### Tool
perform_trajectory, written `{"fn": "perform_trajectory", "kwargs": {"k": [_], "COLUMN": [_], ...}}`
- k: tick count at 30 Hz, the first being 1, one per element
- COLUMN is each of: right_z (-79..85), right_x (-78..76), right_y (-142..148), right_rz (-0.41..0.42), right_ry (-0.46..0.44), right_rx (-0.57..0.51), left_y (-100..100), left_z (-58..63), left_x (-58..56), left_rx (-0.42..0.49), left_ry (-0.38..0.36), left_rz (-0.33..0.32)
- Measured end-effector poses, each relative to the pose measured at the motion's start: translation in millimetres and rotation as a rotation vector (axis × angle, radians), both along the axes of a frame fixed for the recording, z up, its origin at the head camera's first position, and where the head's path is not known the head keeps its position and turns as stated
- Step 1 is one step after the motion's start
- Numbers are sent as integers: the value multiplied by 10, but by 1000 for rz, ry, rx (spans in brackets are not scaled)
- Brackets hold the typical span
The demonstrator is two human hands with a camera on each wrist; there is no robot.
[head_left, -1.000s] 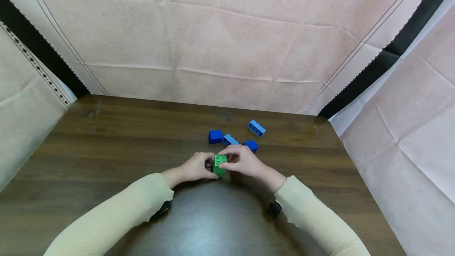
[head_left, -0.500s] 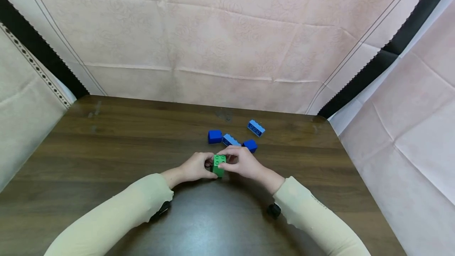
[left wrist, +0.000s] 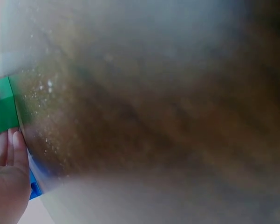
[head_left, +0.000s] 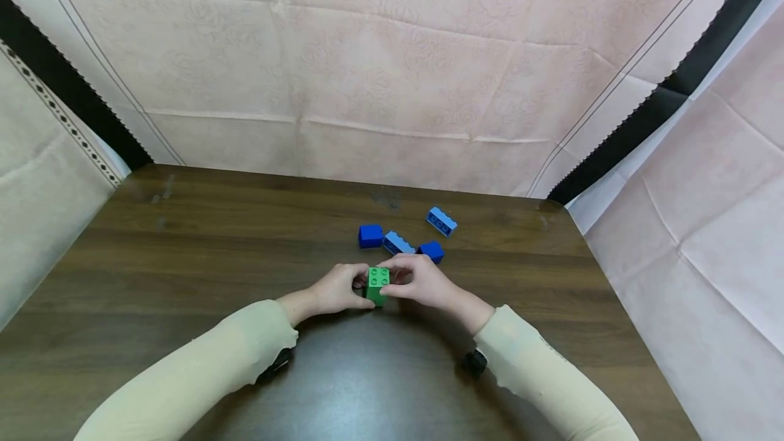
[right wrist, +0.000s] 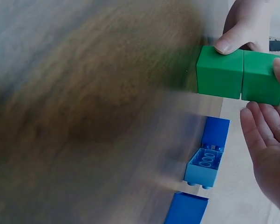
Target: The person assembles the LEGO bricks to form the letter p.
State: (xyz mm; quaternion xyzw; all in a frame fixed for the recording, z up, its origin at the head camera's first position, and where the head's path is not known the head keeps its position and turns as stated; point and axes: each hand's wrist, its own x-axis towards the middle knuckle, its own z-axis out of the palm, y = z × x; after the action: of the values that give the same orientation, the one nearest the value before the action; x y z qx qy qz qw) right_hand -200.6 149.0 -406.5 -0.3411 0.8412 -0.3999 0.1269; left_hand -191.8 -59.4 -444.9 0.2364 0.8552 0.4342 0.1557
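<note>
Two green toy building bricks stand one on the other, studs upward, between my hands. Studs show on the upper brick [head_left: 379, 276] in the head view. My left hand [head_left: 335, 289] grips the lower brick [right wrist: 220, 74] from the left, its thumb along the near side. From the right, my right hand [head_left: 425, 282] pinches the upper brick between thumb and fingers. A thin seam runs between the two bricks in the right wrist view, and they sit flush there. Part of a green brick [left wrist: 4, 108] shows at the left edge of the left wrist view.
Beyond the hands lie several blue bricks: a dark one [head_left: 370, 236], a lighter one on its side [head_left: 398, 242], another dark one [head_left: 432, 251] partly behind the right hand, and a lighter one [head_left: 442, 221] farther back. A pale cloth [head_left: 367, 73] hangs behind the wooden table [head_left: 245, 237].
The right thumb has shifted slightly right and toward the near side of the upper brick, baring a little more of it. The left hand and the blue bricks stay in place.
</note>
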Motion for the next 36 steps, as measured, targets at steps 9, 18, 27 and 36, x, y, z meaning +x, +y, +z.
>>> {"fn": "perform_trajectory", "kwargs": {"k": [9,18,27,36], "right_z": [-4,-33,-47,-87], "right_x": [10,14,-88,-283], "right_y": [-5,23,226,337], "right_rz": [15,7,-156,-366], "right_ry": [67,28,2,1], "right_rx": [28,22,-36,-73], "left_y": [-19,-73,-89,-87], "left_z": [-22,-9,68,149], "left_x": [6,11,30,47], "left_rx": [1,68,75,89], "left_ry": [29,53,63,62], "left_rz": [-27,-15,-10,25]}}
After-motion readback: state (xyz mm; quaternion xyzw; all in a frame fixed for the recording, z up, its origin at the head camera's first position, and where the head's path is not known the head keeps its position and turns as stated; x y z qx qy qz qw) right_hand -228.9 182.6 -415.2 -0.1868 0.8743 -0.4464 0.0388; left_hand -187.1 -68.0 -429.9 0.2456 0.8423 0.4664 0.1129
